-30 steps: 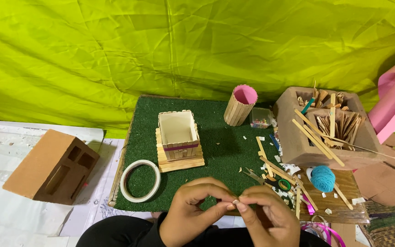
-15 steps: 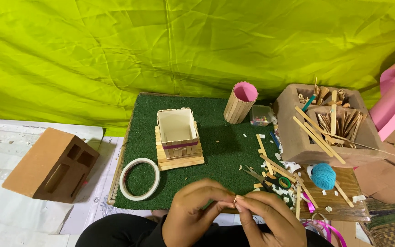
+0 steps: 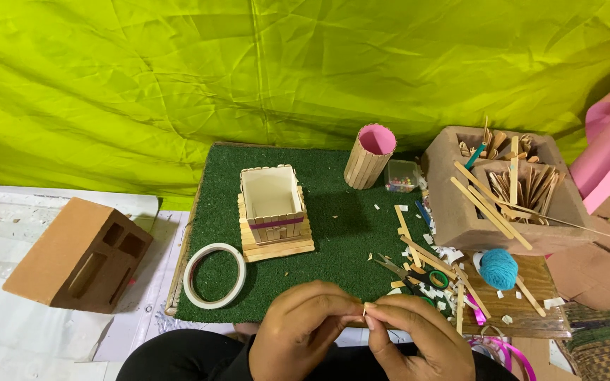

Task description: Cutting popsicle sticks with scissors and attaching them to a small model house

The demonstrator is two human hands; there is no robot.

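My left hand [image 3: 303, 330] and my right hand [image 3: 418, 340] meet at the near edge of the green turf mat [image 3: 333, 226]. Their fingertips pinch a tiny pale piece [image 3: 365, 309] between them; it is too small to tell what it is. Beyond the hands, on the mat, stands a small open box of craft sticks [image 3: 272, 203] on a stick base. A white tape roll [image 3: 214, 274] lies at the mat's near left corner. Scissors with green handles [image 3: 418, 276] lie just right of my hands among loose craft sticks [image 3: 425, 250] and paper scraps.
A stick-clad cup with a pink inside [image 3: 369, 156] stands at the mat's back. A cardboard organiser [image 3: 503, 190] full of sticks sits at the right, with a blue yarn ball [image 3: 498, 268] before it. A brown cardboard house [image 3: 79, 254] lies at the left. Yellow-green cloth hangs behind.
Both hands have shifted slightly toward me and keep working the small piece between their fingertips. Nothing else has moved.
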